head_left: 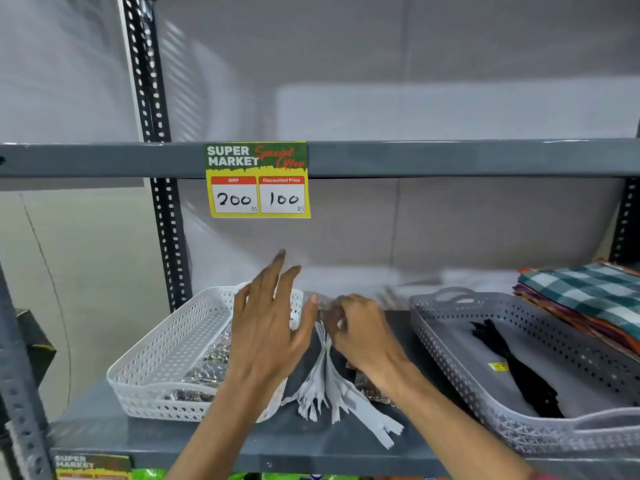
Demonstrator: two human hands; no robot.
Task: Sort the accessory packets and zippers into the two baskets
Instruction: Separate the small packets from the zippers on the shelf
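Note:
A white basket (162,355) on the left of the shelf holds several shiny accessory packets (207,368). On the right, a grey basket (446,344) contains black zippers (519,368). Between the baskets a bundle of white zippers (332,393) lies on the shelf, with another shiny packet (372,393) beside it under my right forearm. My left hand (270,327) hovers over the white basket's right end, fingers spread and empty. My right hand (360,330) is curled at the top of the white zippers, pinching what looks like a small clear packet (322,301), blurred, near my left thumb.
The grey metal shelf (242,441) has perforated black uprights (169,237) at its left. A yellow price tag (258,181) hangs from the shelf above. Folded checked cloths (588,299) are stacked at the far right behind the grey basket.

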